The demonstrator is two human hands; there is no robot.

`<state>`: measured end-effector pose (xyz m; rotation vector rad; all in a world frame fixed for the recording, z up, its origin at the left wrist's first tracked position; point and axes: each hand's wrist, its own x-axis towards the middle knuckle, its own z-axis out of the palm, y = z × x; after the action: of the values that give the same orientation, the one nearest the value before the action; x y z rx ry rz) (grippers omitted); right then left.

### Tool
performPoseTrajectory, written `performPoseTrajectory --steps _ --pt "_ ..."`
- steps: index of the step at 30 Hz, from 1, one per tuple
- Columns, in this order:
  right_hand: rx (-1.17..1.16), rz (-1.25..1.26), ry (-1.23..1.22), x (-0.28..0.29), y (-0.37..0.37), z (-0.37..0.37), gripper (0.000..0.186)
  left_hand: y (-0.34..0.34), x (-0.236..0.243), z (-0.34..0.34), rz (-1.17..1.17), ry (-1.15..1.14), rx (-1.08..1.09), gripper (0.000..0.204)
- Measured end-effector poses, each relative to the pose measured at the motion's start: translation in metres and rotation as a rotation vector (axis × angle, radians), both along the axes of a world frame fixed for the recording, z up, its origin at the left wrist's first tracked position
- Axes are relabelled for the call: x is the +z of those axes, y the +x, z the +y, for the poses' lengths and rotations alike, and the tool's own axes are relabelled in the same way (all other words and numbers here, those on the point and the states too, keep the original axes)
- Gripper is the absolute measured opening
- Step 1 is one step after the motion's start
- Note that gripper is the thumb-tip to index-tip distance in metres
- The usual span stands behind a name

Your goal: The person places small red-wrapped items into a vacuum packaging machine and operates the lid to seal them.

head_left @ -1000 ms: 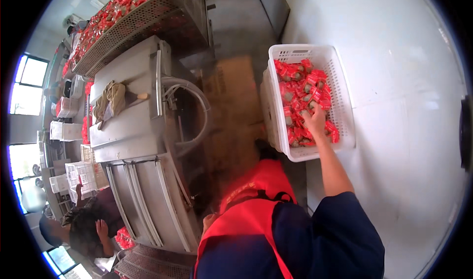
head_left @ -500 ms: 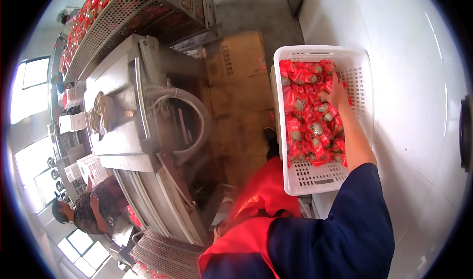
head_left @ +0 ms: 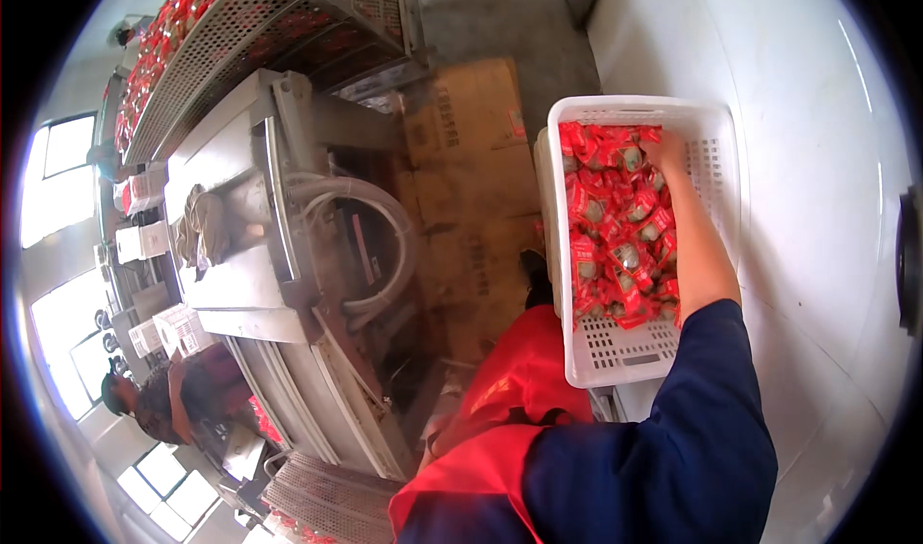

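At right of frame, red packets (head_left: 620,212) cover most of the crate (head_left: 639,108); its perforated floor shows at the lower end. The right hand (head_left: 663,152) touches the packets' upper-right edge, grip untellable; the left cannot be made out.

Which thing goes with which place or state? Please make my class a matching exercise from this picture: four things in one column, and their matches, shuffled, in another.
Things:
1. Right hand
2. Cloth
3. Cardboard
4. Crate

Places or states:
A. Lying on the floor
B. White, with red packets inside
C. On top of the metal machine
D. At the far end of the packets

Right pairs: 1-D, 2-C, 3-A, 4-B.
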<state>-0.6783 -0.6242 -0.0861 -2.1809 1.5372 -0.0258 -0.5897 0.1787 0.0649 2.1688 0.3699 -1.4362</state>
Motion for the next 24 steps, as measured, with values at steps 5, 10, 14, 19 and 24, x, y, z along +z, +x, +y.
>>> performPoseTrajectory --steps 5,10,14,19,24 --pt "-0.473 -0.689 0.582 0.07 -0.043 0.057 0.013 0.014 -0.016 -0.003 -0.02 -0.099 0.001 0.027" --pt "-0.73 -1.231 0.68 0.115 -0.078 0.093 0.004 0.03 -0.025 -0.019 0.008 -0.264 0.011 0.028" --pt "-0.72 -1.287 0.681 0.169 -0.08 0.115 0.004 0.057 0.002 -0.034 0.009 -0.454 0.008 0.028" --pt "-0.556 -1.161 0.524 0.234 -0.081 0.134 0.006 0.1 -0.04 -0.02 -0.072 -0.405 0.069 0.034" --pt "-0.369 -0.566 0.51 0.216 -0.044 0.161 0.005 0.107 -0.008 -0.027 -0.124 -0.424 0.323 0.035"
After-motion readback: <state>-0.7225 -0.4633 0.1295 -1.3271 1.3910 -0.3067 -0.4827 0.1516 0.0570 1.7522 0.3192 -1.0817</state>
